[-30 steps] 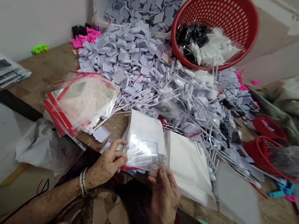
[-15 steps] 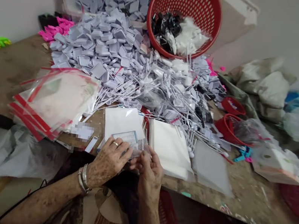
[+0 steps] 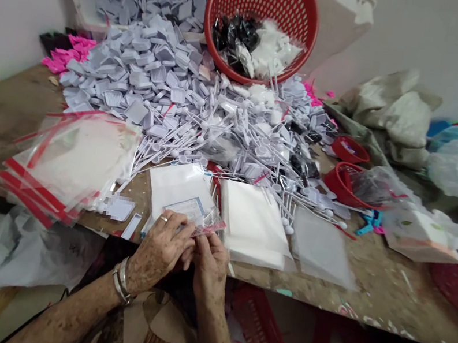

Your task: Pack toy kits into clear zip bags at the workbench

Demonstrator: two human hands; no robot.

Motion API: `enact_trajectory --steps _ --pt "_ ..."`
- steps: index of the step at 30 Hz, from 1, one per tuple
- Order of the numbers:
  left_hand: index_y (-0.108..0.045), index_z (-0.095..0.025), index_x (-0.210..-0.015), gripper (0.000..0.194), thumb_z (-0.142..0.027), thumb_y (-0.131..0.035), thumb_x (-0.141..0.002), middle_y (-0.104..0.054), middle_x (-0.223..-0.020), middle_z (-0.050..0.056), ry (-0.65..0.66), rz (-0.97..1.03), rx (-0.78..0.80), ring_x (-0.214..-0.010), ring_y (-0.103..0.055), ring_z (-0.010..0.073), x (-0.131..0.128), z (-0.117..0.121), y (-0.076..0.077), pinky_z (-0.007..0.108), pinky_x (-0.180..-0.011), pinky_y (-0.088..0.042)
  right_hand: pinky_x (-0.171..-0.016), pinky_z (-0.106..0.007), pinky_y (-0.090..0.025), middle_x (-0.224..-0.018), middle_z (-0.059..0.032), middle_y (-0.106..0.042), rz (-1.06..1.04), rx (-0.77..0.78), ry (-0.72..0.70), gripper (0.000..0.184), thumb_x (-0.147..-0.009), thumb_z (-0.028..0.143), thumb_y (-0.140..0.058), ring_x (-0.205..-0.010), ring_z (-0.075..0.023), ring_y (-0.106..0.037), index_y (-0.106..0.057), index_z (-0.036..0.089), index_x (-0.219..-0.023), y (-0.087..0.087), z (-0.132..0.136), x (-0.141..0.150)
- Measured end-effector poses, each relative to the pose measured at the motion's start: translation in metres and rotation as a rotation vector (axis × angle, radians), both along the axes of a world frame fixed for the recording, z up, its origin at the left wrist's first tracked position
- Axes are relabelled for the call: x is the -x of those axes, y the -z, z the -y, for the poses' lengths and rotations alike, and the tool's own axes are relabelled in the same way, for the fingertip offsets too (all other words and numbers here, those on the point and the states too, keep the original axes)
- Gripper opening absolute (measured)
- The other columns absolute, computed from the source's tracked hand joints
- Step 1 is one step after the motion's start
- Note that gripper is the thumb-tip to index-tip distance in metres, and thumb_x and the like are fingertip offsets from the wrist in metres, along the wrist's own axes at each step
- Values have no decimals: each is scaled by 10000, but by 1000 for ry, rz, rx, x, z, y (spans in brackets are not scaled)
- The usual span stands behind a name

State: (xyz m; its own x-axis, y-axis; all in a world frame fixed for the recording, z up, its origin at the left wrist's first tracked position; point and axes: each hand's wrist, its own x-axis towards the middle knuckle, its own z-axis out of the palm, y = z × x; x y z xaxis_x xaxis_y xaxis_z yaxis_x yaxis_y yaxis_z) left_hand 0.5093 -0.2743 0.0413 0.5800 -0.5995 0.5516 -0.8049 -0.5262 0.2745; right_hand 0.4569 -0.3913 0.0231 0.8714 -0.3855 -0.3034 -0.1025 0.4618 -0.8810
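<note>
The person's left hand [image 3: 160, 246], with a gold ring and silver bangles, and right hand [image 3: 208, 263] both have bent fingers pinching a small clear plastic bag with a red edge [image 3: 208, 225], held just above a brown wooden table [image 3: 388, 292]. At 12 o'clock from the hands lies a flat white pack in clear plastic [image 3: 177, 189], and at 1 o'clock a white paper stack [image 3: 251, 222]. Farther off, a big heap of pale purple plastic squares and sticks [image 3: 141, 69] lies at 11 o'clock, a tipped round red plastic basket [image 3: 261, 1] at 12 o'clock, and clear bags with red stripes [image 3: 68, 162] at 10 o'clock.

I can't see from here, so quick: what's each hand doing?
Left hand: closed, holding a clear plastic bag.
Right hand: closed, holding that bag too.
</note>
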Motion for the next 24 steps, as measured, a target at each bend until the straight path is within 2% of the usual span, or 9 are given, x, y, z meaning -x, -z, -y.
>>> enact_trajectory --steps 5,9,12,15,17,19,21,24 --pt "-625 -147 -1082 196 -154 -501 -931 -593 -1033 114 -31 -54 -5 -966 -544 257 1 0 3 479 -910 -507 -323 -142 -356 -475 72 -545 -2 30 -15 329 -829 480 -685 -332 -53 -455 -581 183 -733 9 -3 8" --pt "-603 -144 -1052 201 -98 -460 -920 -587 -995 109 -38 -67 -21 -941 -547 246 4 5 5 468 -927 -502 -311 -147 -348 -456 62 -538 2 -5 -28 355 -838 493 -668 -324 -64 -469 -568 181 -701 15 -2 14" --pt "-578 -145 -1034 199 -77 -431 -917 -596 -948 93 -13 -20 -99 -876 -549 237 7 10 9 434 -877 -523 -307 -149 -348 -440 68 -533 3 -26 13 356 -841 495 -657 -309 -65 -457 -544 192 -694 17 1 14" --pt "-556 -142 -1010 179 -77 -417 -918 -601 -909 91 -8 53 -164 -829 -544 244 10 13 11 407 -785 -537 -307 -145 -344 -416 68 -526 6 31 -37 372 -860 496 -632 -289 -60 -435 -514 197 -672 16 5 15" --pt "-546 -126 -1019 185 -67 -404 -916 -602 -910 101 9 82 -187 -844 -550 251 10 13 11 408 -787 -536 -306 -149 -349 -419 55 -545 -3 50 -62 380 -861 510 -620 -291 -67 -446 -506 198 -676 13 9 16" --pt "-540 -112 -1025 187 -54 -403 -913 -602 -913 108 25 84 -202 -863 -553 254 10 11 8 413 -808 -532 -306 -161 -362 -435 45 -574 -20 32 -12 369 -847 536 -617 -294 -80 -462 -523 195 -742 10 13 17" --pt "-538 -113 -1013 174 -46 -413 -911 -598 -907 105 31 69 -210 -866 -551 251 10 7 3 415 -818 -526 -313 -172 -378 -441 46 -594 -36 26 43 382 -834 549 -621 -300 -99 -484 -555 180 -907 7 18 16" --pt "-533 -127 -977 153 -42 -422 -914 -585 -882 93 35 32 -206 -842 -543 237 9 1 -4 408 -814 -520 -326 -181 -388 -439 56 -600 -45 73 32 525 -830 533 -630 -304 -113 -500 -521 142 -1163 2 26 11"
